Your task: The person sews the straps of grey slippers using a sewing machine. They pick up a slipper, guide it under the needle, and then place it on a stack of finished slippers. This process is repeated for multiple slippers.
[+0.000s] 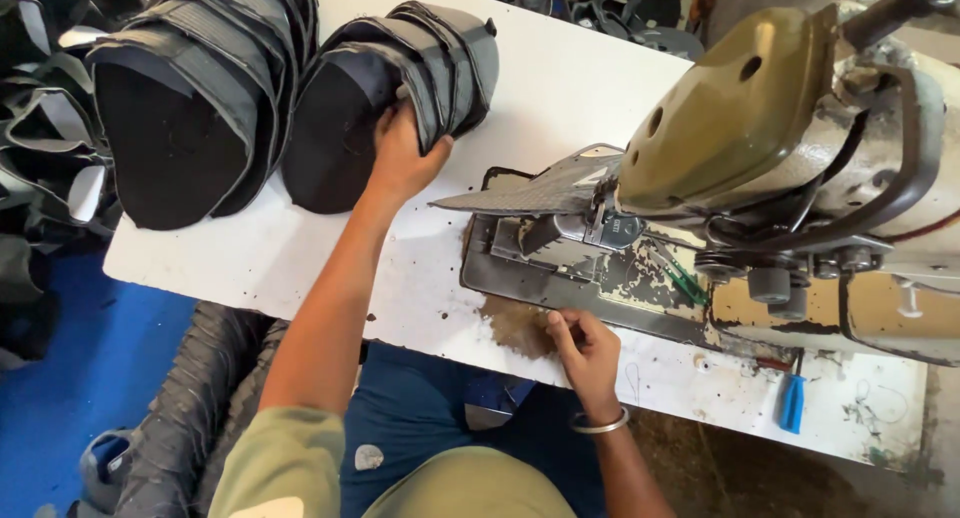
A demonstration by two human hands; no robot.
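Note:
My left hand reaches out over the white table and grips the near edge of a stack of dark shoe uppers with grey straps. A second, larger stack of the same dark pieces lies to its left. My right hand rests at the table's front edge beside the metal bed plate of the sewing machine, fingers curled, with nothing visible in them. A flat grey piece lies under the machine's presser foot.
The olive and cream sewing machine fills the right side. A blue-handled screwdriver lies near the front right edge. More dark shoe parts are heaped on the left and behind the table. A blue floor shows below left.

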